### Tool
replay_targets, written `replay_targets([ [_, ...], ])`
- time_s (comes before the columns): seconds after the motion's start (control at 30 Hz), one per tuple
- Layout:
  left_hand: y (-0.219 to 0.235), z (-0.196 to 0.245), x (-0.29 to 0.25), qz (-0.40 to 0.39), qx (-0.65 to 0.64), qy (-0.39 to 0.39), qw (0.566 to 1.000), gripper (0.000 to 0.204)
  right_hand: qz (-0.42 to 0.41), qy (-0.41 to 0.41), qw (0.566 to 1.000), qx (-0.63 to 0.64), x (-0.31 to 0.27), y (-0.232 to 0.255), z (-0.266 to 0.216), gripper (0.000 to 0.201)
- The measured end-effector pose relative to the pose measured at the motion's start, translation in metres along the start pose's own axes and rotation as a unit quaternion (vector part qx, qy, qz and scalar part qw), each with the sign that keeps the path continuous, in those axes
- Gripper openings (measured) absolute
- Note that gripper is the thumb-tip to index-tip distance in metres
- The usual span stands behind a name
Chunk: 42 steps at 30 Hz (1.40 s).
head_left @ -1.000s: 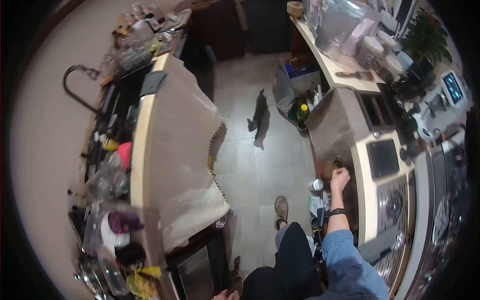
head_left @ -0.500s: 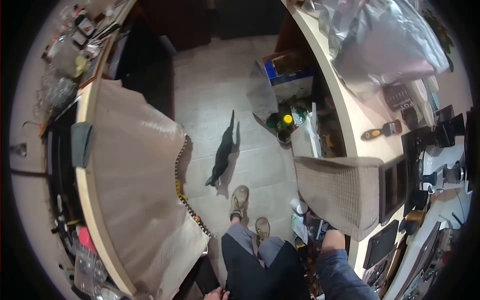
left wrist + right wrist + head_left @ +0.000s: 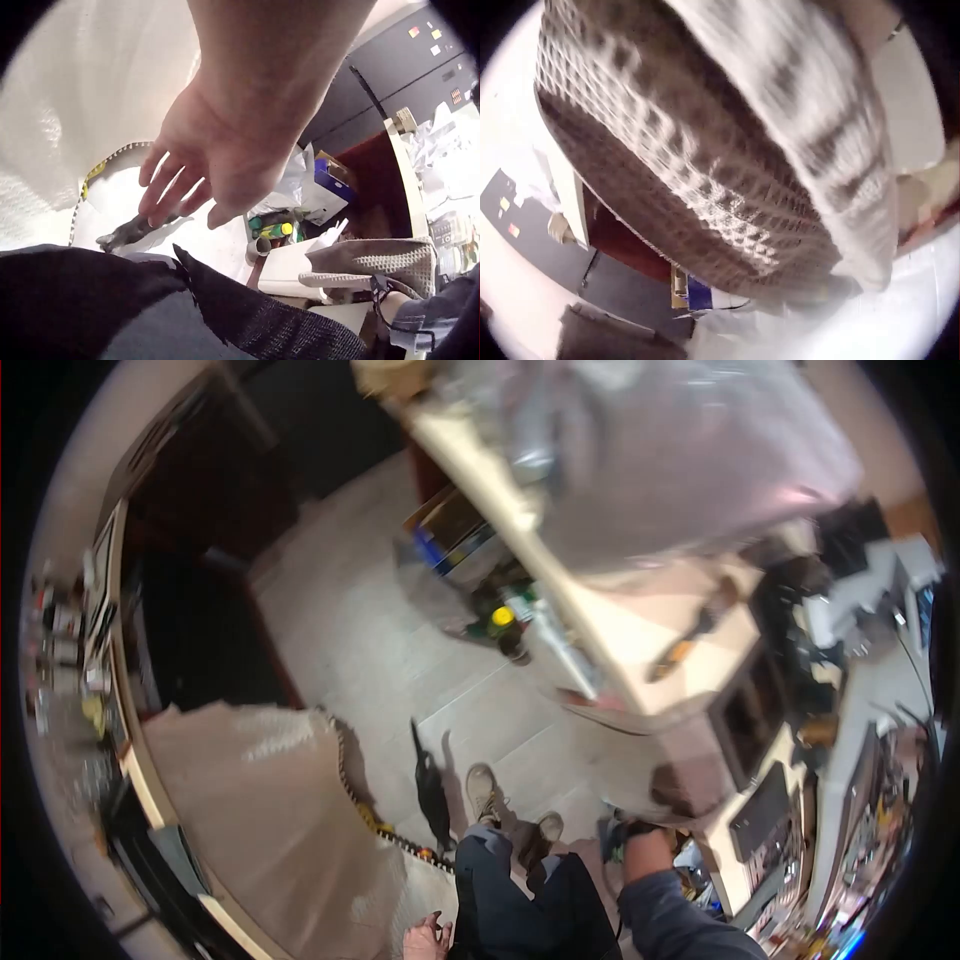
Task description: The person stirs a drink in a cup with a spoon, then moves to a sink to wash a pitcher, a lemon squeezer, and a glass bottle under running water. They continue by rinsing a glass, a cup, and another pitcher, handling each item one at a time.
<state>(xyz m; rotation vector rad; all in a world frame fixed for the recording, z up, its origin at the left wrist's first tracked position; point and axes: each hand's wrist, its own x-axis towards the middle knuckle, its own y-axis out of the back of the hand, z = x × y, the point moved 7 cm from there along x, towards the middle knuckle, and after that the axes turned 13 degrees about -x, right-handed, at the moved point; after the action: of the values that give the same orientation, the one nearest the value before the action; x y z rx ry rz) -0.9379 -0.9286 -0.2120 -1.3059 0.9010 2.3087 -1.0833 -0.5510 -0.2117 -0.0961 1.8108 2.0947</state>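
Note:
Low in the head view is my left hand [image 3: 428, 938], beside my dark-trousered leg. The left wrist view shows this hand [image 3: 217, 165] with loosely spread fingers and nothing in them. My right forearm [image 3: 648, 855] reaches under the counter edge at the right, by a beige waffle towel [image 3: 690, 765]. That towel [image 3: 375, 259] hides my right hand in the left wrist view, where a dark strap shows on the wrist. Across the right wrist view the towel [image 3: 705, 187] spreads close to the camera; only blurred skin shows at the top right, so its grip cannot be told.
A dark cat [image 3: 432, 790] is on the tiled floor near my shoes. A yellow-capped bottle [image 3: 508, 635] and a blue-white box [image 3: 450, 540] stand below the right counter [image 3: 610, 630], which bears a brush [image 3: 690, 635] and a silvery bag [image 3: 690, 460]. A cloth-covered counter [image 3: 260, 790] is at the left.
The head view has turned and blurred. My right hand, visible at first, has gone out of sight by the towel. The cat has moved nearer my feet. My left hand stays low.

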Motion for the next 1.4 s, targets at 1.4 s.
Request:
replay_targets([
  [1.4, -0.566, 0.258, -0.161, -0.376, 0.622, -0.412, 0.549, 0.050, 0.255, -0.560, 0.776, 0.134, -0.725, 0.093, 0.579, 0.020],
])
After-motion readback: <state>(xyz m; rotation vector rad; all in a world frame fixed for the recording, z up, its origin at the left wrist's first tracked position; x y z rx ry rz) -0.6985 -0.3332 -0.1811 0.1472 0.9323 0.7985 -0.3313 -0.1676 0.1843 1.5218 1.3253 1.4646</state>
